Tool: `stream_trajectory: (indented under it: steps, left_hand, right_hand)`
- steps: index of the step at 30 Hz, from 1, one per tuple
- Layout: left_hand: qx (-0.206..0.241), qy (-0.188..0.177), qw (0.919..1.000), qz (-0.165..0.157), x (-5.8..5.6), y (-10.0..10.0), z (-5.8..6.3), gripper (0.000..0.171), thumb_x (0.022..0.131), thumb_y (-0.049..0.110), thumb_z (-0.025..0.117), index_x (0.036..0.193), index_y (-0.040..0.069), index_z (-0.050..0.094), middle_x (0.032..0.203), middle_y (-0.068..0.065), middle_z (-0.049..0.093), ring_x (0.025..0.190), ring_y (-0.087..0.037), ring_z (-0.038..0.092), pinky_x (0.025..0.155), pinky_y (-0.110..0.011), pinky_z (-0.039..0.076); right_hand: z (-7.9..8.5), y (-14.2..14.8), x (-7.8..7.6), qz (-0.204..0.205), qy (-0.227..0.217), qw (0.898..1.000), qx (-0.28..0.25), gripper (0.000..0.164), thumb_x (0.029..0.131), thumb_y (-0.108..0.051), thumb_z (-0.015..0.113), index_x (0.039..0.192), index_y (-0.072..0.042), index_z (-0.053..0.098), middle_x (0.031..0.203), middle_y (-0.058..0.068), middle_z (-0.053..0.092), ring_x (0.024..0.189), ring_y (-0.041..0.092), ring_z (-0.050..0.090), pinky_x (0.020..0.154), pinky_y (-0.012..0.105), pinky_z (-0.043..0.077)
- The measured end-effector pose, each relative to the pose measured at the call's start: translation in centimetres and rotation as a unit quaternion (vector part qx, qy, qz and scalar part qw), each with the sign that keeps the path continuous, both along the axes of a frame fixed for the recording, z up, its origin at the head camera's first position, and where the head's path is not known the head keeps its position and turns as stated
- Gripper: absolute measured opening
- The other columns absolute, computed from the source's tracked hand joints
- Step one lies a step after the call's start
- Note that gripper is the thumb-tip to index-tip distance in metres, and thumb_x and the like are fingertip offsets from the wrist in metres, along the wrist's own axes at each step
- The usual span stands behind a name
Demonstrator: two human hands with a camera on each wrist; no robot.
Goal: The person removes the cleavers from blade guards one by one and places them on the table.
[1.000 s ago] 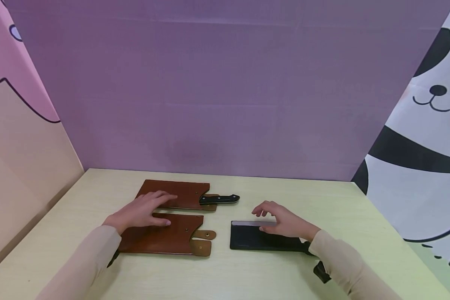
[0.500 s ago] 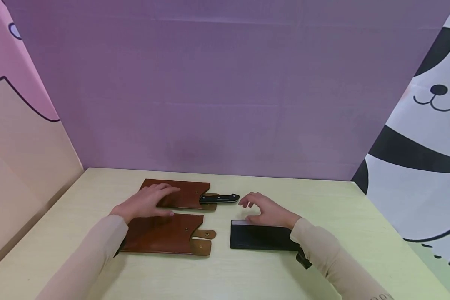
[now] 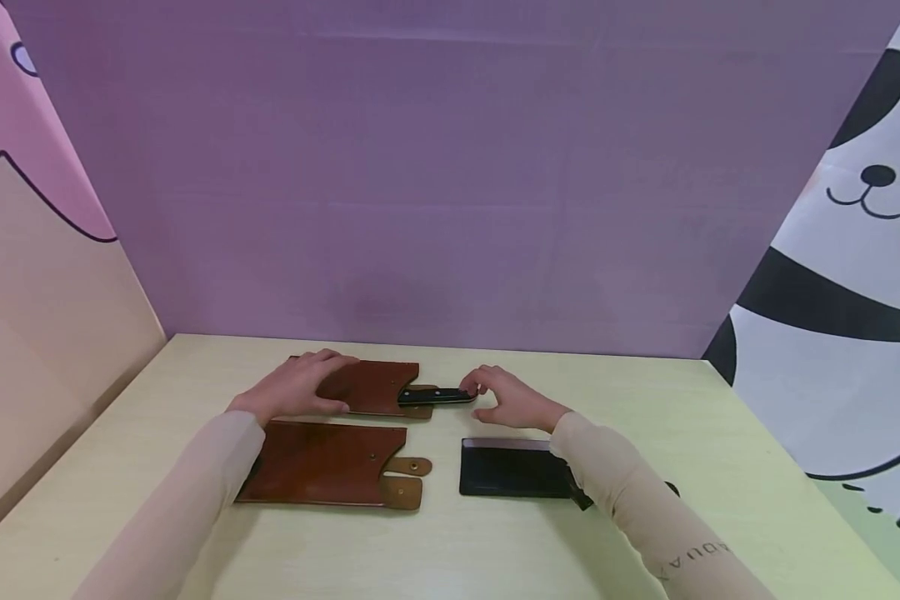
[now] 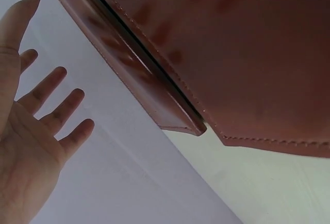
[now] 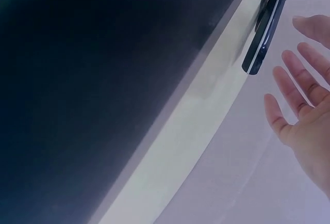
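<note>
A brown leather sheath lies at the back of the table with a black-handled knife in it, handle pointing right. My left hand hovers over the sheath's left part, fingers spread and holding nothing in the left wrist view. Beside the handle's end is my right hand, its fingers loosely bent; in the right wrist view it looks apart from the knife handle. Nearer me lies a second brown sheath with two tan straps. A black-covered cleaver lies under my right forearm, its handle mostly hidden.
The pale wooden table ends at a purple backdrop. A panda-printed wall stands on the right, a pink and beige wall on the left. Bare tabletop shows between the near sheath and the cleaver.
My right hand has moved forward and left, from over the black cleaver to the knife handle's end. My left hand has shifted forward from between the sheaths to over the far one.
</note>
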State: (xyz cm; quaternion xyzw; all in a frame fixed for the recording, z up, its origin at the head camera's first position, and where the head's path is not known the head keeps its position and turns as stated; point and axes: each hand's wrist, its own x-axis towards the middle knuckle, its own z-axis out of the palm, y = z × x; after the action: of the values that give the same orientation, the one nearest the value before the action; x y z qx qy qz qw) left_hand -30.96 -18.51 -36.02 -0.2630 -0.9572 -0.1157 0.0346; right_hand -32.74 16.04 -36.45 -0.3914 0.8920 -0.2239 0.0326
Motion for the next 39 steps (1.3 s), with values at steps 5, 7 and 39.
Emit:
stream_trajectory:
  steps: [5, 7, 39]
  left_hand:
    - [0.013, -0.008, 0.9998, 0.009, -0.6, 0.0, 0.0, 0.072, 0.077, 0.043, 0.069, 0.138, 0.017, 0.041, 0.135, -0.012, 0.045, 0.121, -0.035, 0.044, 0.1, -0.057, 0.031]
    - [0.017, -0.014, 0.9997, 0.014, -0.8, 0.0, -0.1, 0.073, 0.077, 0.043, 0.07, 0.138, 0.016, 0.04, 0.136, -0.013, 0.044, 0.121, -0.036, 0.043, 0.101, -0.057, 0.031]
    - [0.012, -0.088, 0.9943, 0.058, -3.0, -0.1, -2.9, 0.097, 0.064, 0.063, 0.07, 0.141, 0.016, 0.034, 0.144, -0.015, 0.032, 0.13, -0.042, 0.029, 0.1, -0.065, 0.022]
  right_hand:
    - [-0.1, -0.5, -1.1, -0.013, 0.003, 1.0, -0.003, 0.038, 0.08, -0.003, 0.063, 0.116, 0.003, 0.053, 0.107, 0.018, 0.056, 0.1, 0.032, 0.052, 0.09, 0.047, 0.042]
    - [-0.1, -0.7, -1.5, -0.019, 0.006, 1.0, -0.003, 0.038, 0.08, -0.004, 0.063, 0.116, 0.002, 0.053, 0.107, 0.018, 0.056, 0.1, 0.031, 0.051, 0.089, 0.046, 0.042]
    - [-2.1, -3.1, -3.3, -0.065, 0.0, 0.996, 0.062, 0.034, 0.081, -0.01, 0.066, 0.113, -0.004, 0.056, 0.106, 0.01, 0.057, 0.102, 0.026, 0.052, 0.091, 0.049, 0.039]
